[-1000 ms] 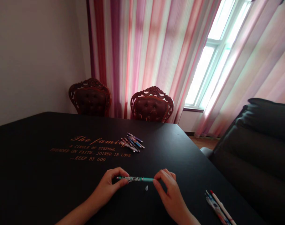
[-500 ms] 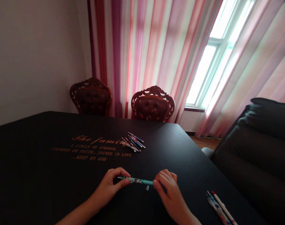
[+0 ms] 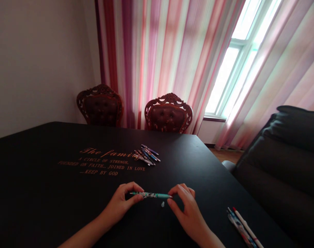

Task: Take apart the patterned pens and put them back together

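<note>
A teal pen (image 3: 157,195) with a patterned barrel lies level above the black table. My left hand (image 3: 124,198) pinches its left end between thumb and fingers. At the pen's pointed right end is my right hand (image 3: 184,203), thumb and index finger parted around the bare tip; whether a finger still touches it is hard to see. A small pale cap-like piece (image 3: 163,204) rests on the table just below the pen.
Farther back on the table (image 3: 56,193) lies a pile of several pens (image 3: 148,155). A few more pens (image 3: 242,225) lie near the right edge. Two carved chairs (image 3: 168,115) stand behind the table, and a dark leather seat (image 3: 281,165) is on the right.
My right thumb and index finger have parted from their pinch, and the pen's tip now shows between them. The left hand keeps its hold.
</note>
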`<state>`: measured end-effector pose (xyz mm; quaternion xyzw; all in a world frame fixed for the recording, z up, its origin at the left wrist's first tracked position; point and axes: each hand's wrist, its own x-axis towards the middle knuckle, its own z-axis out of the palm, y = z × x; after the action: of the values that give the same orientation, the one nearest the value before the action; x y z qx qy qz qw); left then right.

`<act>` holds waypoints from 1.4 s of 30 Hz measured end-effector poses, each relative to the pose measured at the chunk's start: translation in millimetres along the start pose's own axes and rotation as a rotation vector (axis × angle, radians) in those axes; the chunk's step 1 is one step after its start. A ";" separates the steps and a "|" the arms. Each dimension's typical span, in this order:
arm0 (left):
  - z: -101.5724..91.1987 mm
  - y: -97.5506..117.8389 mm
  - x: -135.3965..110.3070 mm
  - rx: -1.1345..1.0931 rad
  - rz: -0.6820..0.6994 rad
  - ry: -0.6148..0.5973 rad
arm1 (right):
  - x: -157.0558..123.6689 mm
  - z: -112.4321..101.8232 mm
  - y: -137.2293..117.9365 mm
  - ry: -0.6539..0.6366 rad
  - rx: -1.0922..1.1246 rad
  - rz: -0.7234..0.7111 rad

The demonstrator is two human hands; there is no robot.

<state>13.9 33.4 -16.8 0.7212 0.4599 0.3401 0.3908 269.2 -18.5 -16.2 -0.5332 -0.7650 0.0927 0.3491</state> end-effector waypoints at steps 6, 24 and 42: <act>0.3 -0.3 -1.3 0.023 0.007 -0.002 | 0.6 -1.3 1.2 -0.011 0.000 -0.014; 2.1 -0.1 -0.9 0.073 0.042 0.003 | 0.4 -0.1 1.2 -0.039 0.034 0.012; -0.6 -11.5 8.2 -0.179 -0.027 0.113 | 1.5 15.4 4.0 -0.040 0.044 0.128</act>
<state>11.6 44.3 -25.5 0.6568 0.4585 0.4148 0.4315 262.2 -12.0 -29.0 -0.5714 -0.7338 0.1422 0.3388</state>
